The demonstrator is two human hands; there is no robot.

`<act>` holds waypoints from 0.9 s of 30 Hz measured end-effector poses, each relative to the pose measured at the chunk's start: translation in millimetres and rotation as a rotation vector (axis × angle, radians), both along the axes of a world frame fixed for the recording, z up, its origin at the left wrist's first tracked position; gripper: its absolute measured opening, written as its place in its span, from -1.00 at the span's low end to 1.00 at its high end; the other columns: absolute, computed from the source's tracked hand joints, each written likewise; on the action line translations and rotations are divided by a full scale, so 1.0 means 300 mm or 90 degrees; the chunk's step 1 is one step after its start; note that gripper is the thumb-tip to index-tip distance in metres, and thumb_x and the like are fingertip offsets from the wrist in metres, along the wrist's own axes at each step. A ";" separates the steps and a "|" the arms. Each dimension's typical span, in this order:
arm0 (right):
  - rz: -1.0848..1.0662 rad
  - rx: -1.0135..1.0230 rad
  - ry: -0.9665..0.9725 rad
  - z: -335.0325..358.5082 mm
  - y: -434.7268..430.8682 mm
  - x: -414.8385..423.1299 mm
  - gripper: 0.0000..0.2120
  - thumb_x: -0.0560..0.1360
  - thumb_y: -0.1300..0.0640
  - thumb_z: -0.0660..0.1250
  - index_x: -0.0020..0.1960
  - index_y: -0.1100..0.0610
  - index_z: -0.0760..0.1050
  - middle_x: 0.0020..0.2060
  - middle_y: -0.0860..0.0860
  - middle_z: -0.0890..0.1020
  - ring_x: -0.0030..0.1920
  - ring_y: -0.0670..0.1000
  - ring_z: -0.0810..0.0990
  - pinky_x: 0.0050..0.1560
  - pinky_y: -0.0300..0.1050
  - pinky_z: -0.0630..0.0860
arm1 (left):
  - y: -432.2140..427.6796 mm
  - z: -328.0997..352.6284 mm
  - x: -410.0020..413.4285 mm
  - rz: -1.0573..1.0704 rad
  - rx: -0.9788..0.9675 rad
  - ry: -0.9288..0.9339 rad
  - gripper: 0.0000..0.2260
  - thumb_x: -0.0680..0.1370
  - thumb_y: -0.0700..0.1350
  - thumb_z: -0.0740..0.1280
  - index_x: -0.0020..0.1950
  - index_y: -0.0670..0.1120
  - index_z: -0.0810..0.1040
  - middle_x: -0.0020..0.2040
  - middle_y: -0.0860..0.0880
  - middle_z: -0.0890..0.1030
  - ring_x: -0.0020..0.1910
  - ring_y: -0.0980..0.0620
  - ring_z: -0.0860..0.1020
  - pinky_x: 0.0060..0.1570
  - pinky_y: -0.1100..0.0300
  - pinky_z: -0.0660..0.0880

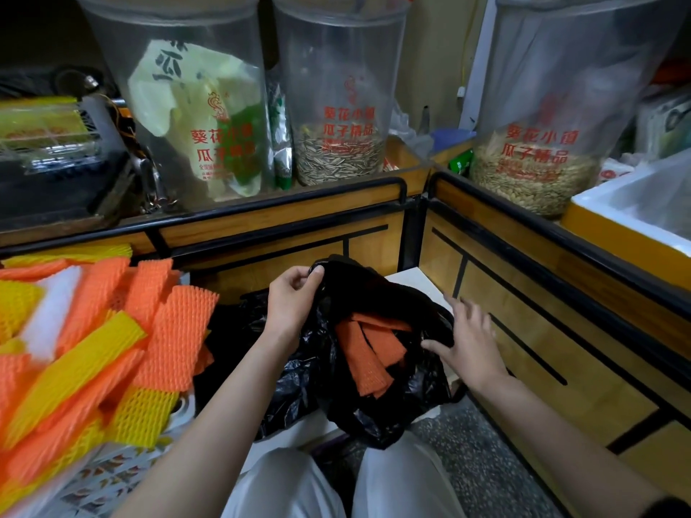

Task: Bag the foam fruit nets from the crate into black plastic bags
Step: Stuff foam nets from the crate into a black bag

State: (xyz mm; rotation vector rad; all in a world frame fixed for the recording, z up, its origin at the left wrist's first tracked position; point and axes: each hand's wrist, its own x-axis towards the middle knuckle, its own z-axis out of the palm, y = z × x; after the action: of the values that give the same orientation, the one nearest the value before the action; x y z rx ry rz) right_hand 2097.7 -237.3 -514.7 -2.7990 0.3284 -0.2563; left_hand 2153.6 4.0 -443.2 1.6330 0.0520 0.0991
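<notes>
A black plastic bag [374,405] stands open in front of my knees, with several orange foam nets [368,349] lying inside it. My left hand [291,297] pinches the bag's far rim and holds it up. At the bag's right rim my right hand [467,338] rests with straight, spread fingers, the thumb touching the plastic. On the left, a white crate [112,476] is piled with orange and yellow foam fruit nets [112,330].
More black bags [239,323] lie crumpled between the crate and the open bag. A wooden counter with black rails [523,293] wraps around the front and right. Clear tubs of seeds [340,158] stand on top. A white box [418,284] sits behind the bag.
</notes>
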 end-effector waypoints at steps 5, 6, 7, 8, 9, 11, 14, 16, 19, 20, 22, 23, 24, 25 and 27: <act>0.007 0.097 0.097 -0.067 -0.049 0.062 -0.61 0.50 -0.07 0.33 0.24 0.08 0.39 0.17 0.09 0.49 0.18 0.16 0.49 0.08 -0.02 0.45 | -0.029 0.022 0.007 -0.034 -0.078 0.016 -0.81 0.56 -0.08 0.30 -0.20 -0.12 0.58 -0.24 -0.11 0.63 -0.20 -0.07 0.61 -0.06 0.03 0.56; 0.005 0.137 0.070 -0.064 -0.057 0.080 -0.84 0.53 -0.02 0.31 0.02 0.04 0.45 -0.04 0.06 0.56 0.04 0.16 0.55 -0.08 -0.05 0.45 | -0.035 0.033 0.010 -0.037 -0.089 0.014 -0.82 0.56 -0.08 0.30 -0.17 -0.14 0.58 -0.23 -0.11 0.64 -0.20 -0.06 0.62 -0.08 0.06 0.57; -0.001 0.158 0.048 -0.043 -0.059 0.097 -0.86 0.54 0.02 0.29 -0.16 0.02 0.41 -0.24 0.02 0.56 -0.09 0.17 0.58 -0.21 -0.07 0.41 | -0.038 0.044 0.020 -0.036 -0.087 0.008 -0.82 0.56 -0.08 0.30 -0.14 -0.16 0.59 -0.21 -0.11 0.65 -0.19 -0.06 0.62 -0.08 0.08 0.57; -0.004 0.153 0.027 -0.021 -0.066 0.123 -0.79 0.55 0.03 0.28 -0.23 0.04 0.36 -0.34 0.01 0.53 -0.18 0.17 0.58 -0.29 -0.07 0.39 | -0.040 0.055 0.034 -0.032 -0.079 -0.001 -0.81 0.56 -0.08 0.30 -0.11 -0.17 0.59 -0.21 -0.11 0.65 -0.18 -0.05 0.62 -0.08 0.08 0.57; -0.011 0.144 0.005 0.015 -0.068 0.148 -0.80 0.55 0.04 0.29 -0.21 0.06 0.37 -0.35 0.02 0.56 -0.22 0.15 0.60 -0.31 -0.07 0.41 | -0.039 0.066 0.054 -0.021 -0.067 -0.013 -0.81 0.57 -0.08 0.29 -0.10 -0.17 0.60 -0.21 -0.10 0.65 -0.19 -0.04 0.62 -0.07 0.08 0.56; -0.001 0.120 -0.072 0.106 -0.074 0.206 -0.91 0.54 0.06 0.30 -0.11 0.05 0.45 -0.25 0.04 0.64 -0.19 0.11 0.63 -0.27 -0.06 0.48 | -0.031 0.094 0.107 0.014 -0.036 -0.040 -0.81 0.57 -0.07 0.29 -0.08 -0.17 0.60 -0.21 -0.10 0.63 -0.20 -0.01 0.60 -0.08 0.08 0.53; 0.058 0.076 -0.163 0.262 -0.078 0.297 -0.81 0.51 -0.05 0.33 0.01 0.04 0.43 -0.22 0.01 0.65 -0.18 0.09 0.63 -0.25 -0.03 0.53 | -0.006 0.139 0.210 0.083 0.050 -0.089 -0.80 0.56 -0.04 0.31 -0.13 -0.16 0.59 -0.25 -0.10 0.56 -0.25 0.03 0.50 -0.19 0.18 0.43; 0.102 0.016 -0.166 0.347 -0.072 0.356 -0.67 0.49 -0.18 0.27 0.05 0.05 0.38 -0.23 0.00 0.62 -0.21 0.10 0.61 -0.27 -0.01 0.52 | 0.022 0.170 0.271 0.108 0.106 -0.122 -0.79 0.55 -0.04 0.32 -0.14 -0.17 0.58 -0.28 -0.08 0.55 -0.27 0.05 0.48 -0.22 0.18 0.39; 0.130 -0.046 -0.153 0.399 -0.062 0.438 -0.65 0.56 -0.21 0.09 0.07 0.06 0.36 -0.26 0.02 0.59 -0.23 0.15 0.59 -0.33 -0.02 0.43 | 0.083 0.193 0.334 0.143 0.231 -0.165 -0.80 0.54 -0.04 0.33 -0.14 -0.16 0.58 -0.30 -0.03 0.55 -0.27 0.06 0.48 -0.21 0.18 0.38; 0.133 -0.054 -0.153 0.397 -0.058 0.463 -0.66 0.59 -0.18 0.04 0.07 0.07 0.36 -0.28 0.03 0.58 -0.24 0.16 0.58 -0.35 -0.03 0.39 | 0.104 0.189 0.348 0.156 0.279 -0.169 -0.82 0.54 -0.05 0.33 -0.16 -0.15 0.57 -0.32 0.01 0.52 -0.28 0.06 0.46 -0.23 0.18 0.35; 0.134 -0.097 -0.139 0.371 -0.050 0.506 -0.68 0.62 -0.11 -0.01 0.08 0.10 0.37 -0.24 0.07 0.61 -0.21 0.19 0.59 -0.34 -0.06 0.33 | 0.143 0.160 0.366 0.164 0.362 -0.144 -0.84 0.54 -0.04 0.33 -0.18 -0.10 0.55 -0.31 0.03 0.50 -0.25 0.04 0.47 -0.23 0.19 0.31; 0.136 -0.125 -0.123 0.350 -0.044 0.522 -0.69 0.63 -0.08 -0.01 0.09 0.11 0.38 -0.19 0.08 0.62 -0.17 0.20 0.60 -0.32 -0.08 0.33 | 0.158 0.135 0.372 0.156 0.396 -0.117 -0.83 0.53 -0.02 0.33 -0.19 -0.08 0.53 -0.30 0.02 0.52 -0.23 0.02 0.49 -0.21 0.20 0.31; 0.141 -0.149 -0.104 0.324 -0.036 0.536 -0.69 0.64 -0.06 0.00 0.09 0.12 0.39 -0.15 0.10 0.64 -0.13 0.20 0.61 -0.30 -0.08 0.34 | 0.170 0.104 0.375 0.144 0.424 -0.085 -0.83 0.54 -0.01 0.32 -0.21 -0.05 0.52 -0.29 0.02 0.53 -0.20 -0.01 0.51 -0.21 0.20 0.32; 0.146 -0.161 -0.085 0.296 -0.027 0.548 -0.70 0.64 -0.05 0.01 0.08 0.13 0.40 -0.11 0.10 0.64 -0.10 0.20 0.61 -0.28 -0.08 0.35 | 0.181 0.073 0.374 0.131 0.448 -0.054 -0.82 0.54 0.02 0.32 -0.22 -0.02 0.52 -0.27 0.02 0.55 -0.18 -0.02 0.53 -0.21 0.19 0.33; 0.153 -0.159 -0.068 0.244 -0.010 0.566 -0.69 0.64 -0.05 0.03 0.06 0.14 0.43 -0.09 0.11 0.65 -0.07 0.19 0.61 -0.27 -0.08 0.35 | 0.195 0.022 0.368 0.118 0.480 -0.006 -0.82 0.54 0.05 0.30 -0.21 0.01 0.51 -0.25 0.02 0.57 -0.14 -0.03 0.54 -0.19 0.18 0.35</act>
State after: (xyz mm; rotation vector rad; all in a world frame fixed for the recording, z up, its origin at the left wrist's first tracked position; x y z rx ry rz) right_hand 2267.4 -240.4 -441.4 -3.0167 -0.0702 -0.4135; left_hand 2263.9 62.5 -436.7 2.3787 0.1737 0.2954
